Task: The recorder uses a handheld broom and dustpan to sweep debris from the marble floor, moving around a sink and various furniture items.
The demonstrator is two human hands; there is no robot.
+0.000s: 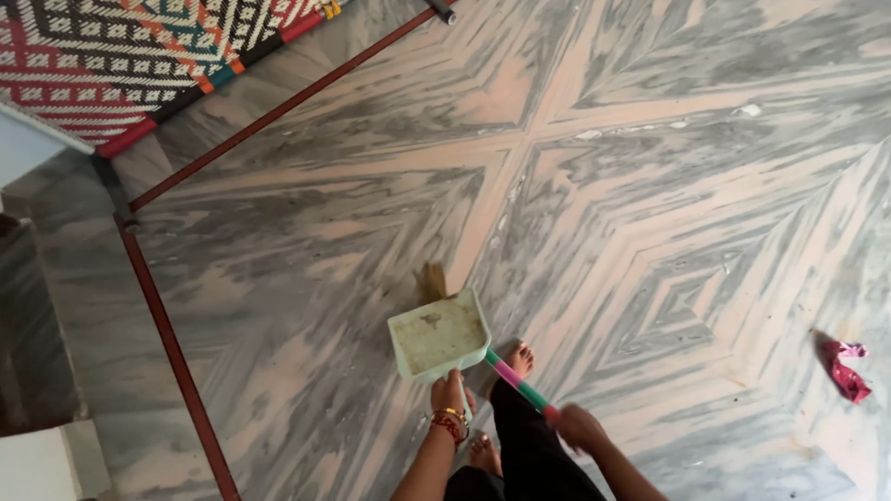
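Both hands busy: left hand (447,391) grip holds green dustpan (438,336); right hand (577,425) grip holds broom (518,383).

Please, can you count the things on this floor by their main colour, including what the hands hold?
Green: 1, the dustpan in the left hand
Pink and green: 1, the broom handle in the right hand
Magenta: 1, the crumpled wrapper
Multicoloured: 1, the woven mat
Total: 4
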